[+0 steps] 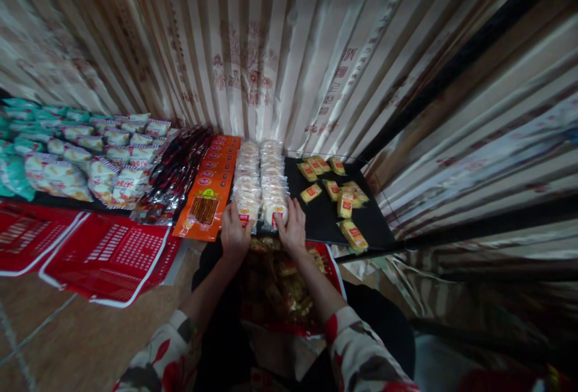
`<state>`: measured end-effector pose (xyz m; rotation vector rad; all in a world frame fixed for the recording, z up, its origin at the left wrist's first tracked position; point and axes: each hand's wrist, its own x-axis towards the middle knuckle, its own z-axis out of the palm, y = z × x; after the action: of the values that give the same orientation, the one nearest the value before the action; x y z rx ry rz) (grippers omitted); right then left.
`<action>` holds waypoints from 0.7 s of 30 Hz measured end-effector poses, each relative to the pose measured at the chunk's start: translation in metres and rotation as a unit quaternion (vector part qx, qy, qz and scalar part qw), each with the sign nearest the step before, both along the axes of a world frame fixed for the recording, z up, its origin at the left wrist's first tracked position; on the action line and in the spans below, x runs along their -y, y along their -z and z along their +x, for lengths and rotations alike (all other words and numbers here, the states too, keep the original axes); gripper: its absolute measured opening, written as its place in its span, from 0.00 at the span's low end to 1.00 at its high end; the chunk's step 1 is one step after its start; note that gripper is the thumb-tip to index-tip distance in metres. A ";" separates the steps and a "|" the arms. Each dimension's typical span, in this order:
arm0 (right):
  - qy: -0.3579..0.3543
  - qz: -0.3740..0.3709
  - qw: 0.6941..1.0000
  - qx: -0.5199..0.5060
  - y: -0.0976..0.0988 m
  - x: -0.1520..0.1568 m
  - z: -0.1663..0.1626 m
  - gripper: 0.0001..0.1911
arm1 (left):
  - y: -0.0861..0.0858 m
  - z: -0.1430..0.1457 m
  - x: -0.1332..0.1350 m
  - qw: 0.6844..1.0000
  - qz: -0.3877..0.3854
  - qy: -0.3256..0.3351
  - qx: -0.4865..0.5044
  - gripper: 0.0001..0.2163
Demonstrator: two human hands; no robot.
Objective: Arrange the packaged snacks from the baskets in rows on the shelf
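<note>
Two side-by-side rows of white snack packets in clear wrappers lie on a black shelf [316, 223]. My left hand [235, 232] grips the front packet of the left row [247, 206], its fingers along the outer side. On the right row [273, 202], my right hand [293, 226] holds the front packet, thumb on its face and fingers along its side. An orange snack bag [205, 190] lies just left of my left hand. To the right of the rows are several yellow snack packets [345, 204], scattered singly and in small groups.
Below my forearms sits a red basket [336, 274] of wrapped snacks. Dark red packets [178, 166], white bags [56, 175] and green bags [15, 169] fill the shelf's left. Red bags [108, 253] hang below. A pleated curtain [271, 31] and dark bar [433, 61] stand behind.
</note>
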<state>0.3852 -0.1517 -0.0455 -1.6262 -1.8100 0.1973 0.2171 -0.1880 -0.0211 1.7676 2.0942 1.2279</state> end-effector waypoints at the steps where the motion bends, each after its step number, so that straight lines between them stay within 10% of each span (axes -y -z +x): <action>1: 0.002 0.000 1.000 0.001 0.000 0.001 -0.002 0.31 | -0.001 -0.001 -0.002 1.000 0.001 0.001 0.001 0.29; 21: 0.060 -0.038 0.994 0.086 -0.004 0.005 -0.028 0.34 | 0.010 -0.001 -0.008 1.000 -0.009 0.009 -0.014 0.30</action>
<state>0.3574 -0.1566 -0.0417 -1.8478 -1.8443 0.0736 0.2160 -0.1798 -0.0310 1.8034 2.0922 1.1815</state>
